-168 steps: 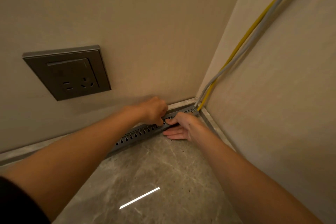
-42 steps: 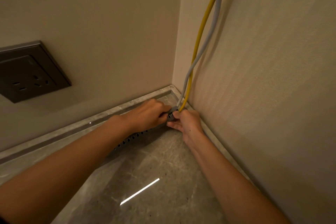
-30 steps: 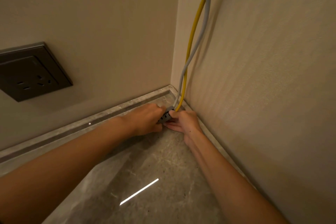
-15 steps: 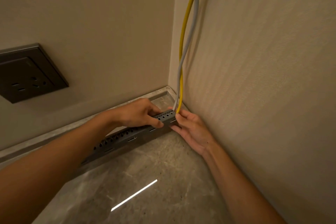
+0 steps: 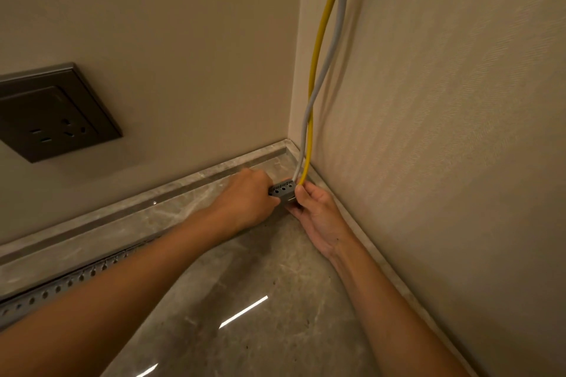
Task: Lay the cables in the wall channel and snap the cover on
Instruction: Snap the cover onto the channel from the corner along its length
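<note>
A grey slotted cable channel [image 5: 283, 189] lies along the foot of the back wall; its right end shows between my hands and its left stretch [image 5: 55, 289] runs out under my left forearm. A yellow cable [image 5: 315, 70] and a grey cable [image 5: 329, 49] hang down the corner and enter the channel's right end. My left hand [image 5: 245, 202] grips the channel from above near that end. My right hand [image 5: 318, 211] holds the end from the right, thumb pressed at the cables' entry. No cover is visible.
A dark wall socket [image 5: 52, 119] sits on the back wall at left. A marble skirting [image 5: 190, 184] runs along both walls above the glossy marble floor [image 5: 260, 300]. The textured side wall [image 5: 444, 131] stands close on the right.
The view has shifted slightly. My left hand has slid right along the channel to its end, covering more of it; my right hand has closed in on the end by the cables.
</note>
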`<state>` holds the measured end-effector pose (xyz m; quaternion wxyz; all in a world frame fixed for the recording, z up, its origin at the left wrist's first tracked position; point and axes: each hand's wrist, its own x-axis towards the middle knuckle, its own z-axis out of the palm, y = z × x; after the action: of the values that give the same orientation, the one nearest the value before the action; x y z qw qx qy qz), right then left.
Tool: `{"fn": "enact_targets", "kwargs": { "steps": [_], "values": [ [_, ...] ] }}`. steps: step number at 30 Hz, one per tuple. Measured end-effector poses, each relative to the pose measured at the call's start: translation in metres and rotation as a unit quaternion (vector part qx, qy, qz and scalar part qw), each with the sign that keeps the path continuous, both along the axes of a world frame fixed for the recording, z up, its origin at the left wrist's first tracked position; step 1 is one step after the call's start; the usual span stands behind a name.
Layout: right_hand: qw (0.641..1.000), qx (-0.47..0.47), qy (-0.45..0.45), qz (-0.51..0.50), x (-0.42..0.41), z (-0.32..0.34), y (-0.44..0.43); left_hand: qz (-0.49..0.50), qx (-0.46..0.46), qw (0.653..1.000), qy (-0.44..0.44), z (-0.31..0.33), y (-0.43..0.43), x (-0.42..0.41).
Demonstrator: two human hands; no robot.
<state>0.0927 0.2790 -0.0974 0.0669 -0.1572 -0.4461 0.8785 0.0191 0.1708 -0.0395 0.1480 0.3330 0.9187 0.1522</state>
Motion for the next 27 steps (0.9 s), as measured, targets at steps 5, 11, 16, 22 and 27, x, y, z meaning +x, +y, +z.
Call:
{"fn": "enact_targets", "kwargs": {
  "steps": [5,11,16,22,27],
  "values": [
    [0.999,-0.015,0.004,-0.044,-0.003,0.001,-0.008,0.03,0.03,0.998,0.039,-0.005,0.001,0.006],
    [0.997,-0.017,0.003,-0.072,-0.003,-0.001,-0.009,0.022,0.057,0.998,0.032,-0.006,0.002,0.007],
    [0.998,-0.056,0.011,-0.033,0.0,0.001,-0.004,0.012,0.061,0.997,0.037,-0.007,0.001,0.005],
    [0.998,-0.052,0.015,-0.033,-0.001,0.003,-0.004,0.026,0.066,0.997,0.033,-0.014,0.001,0.009],
    [0.994,0.005,-0.035,-0.101,-0.01,0.004,-0.014,0.098,0.101,0.99,0.01,-0.012,0.007,0.016]
  ]
}}
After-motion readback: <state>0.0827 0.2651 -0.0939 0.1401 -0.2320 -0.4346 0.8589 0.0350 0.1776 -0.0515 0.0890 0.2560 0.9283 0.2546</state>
